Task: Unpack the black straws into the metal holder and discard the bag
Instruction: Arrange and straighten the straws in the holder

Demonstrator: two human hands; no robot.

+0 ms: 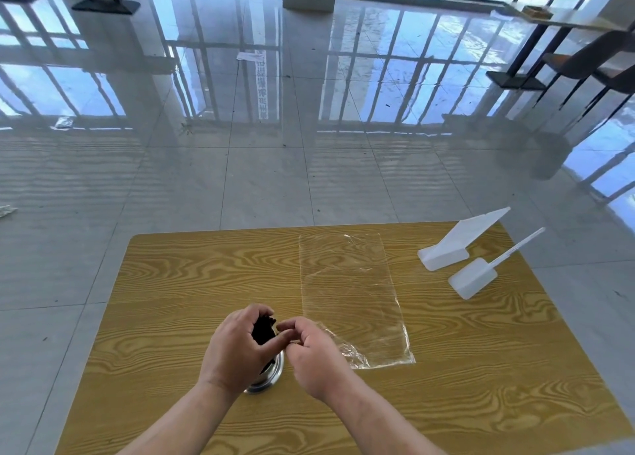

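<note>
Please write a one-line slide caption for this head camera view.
Left hand holds black straws in the round metal holder; the empty clear plastic bag lies alongside.

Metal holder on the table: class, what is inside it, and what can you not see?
Black straws stand bunched in the metal holder, gripped by the left hand. The right hand is beside them. The hands cover the holder's inside and the straws' lower ends.

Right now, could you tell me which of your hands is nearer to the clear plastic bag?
Right. The right hand sits at the near left corner of the clear plastic bag, seemingly touching it. The left hand is farther left, wrapped around the black straws.
</note>
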